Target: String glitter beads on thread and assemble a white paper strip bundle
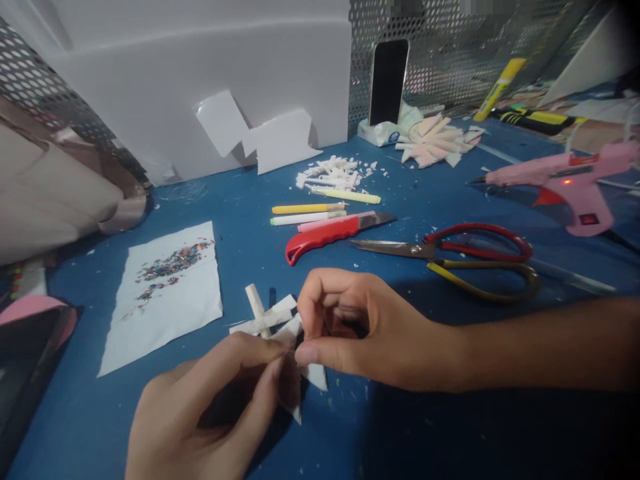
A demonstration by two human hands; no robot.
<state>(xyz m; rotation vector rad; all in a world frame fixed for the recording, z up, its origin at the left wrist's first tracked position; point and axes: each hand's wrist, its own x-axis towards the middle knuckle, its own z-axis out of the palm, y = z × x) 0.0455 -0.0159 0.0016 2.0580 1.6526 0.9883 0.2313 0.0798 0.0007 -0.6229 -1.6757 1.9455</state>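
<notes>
Both my hands meet over a small white paper piece [270,319] made of folded strips that stick out like spokes. My left hand [210,410] comes from the bottom and pinches its lower part between thumb and fingers. My right hand [360,330] reaches in from the right and pinches the same piece at its middle with thumb and forefinger. The piece hovers just above the blue table [400,433].
A white sheet with glitter [165,293] lies left. Behind are a red utility knife [333,235], red-and-yellow scissors [465,260], markers [310,212], paper scraps [333,172], a pink folded paper fan [437,141], a phone [388,81] and a pink glue gun [570,183].
</notes>
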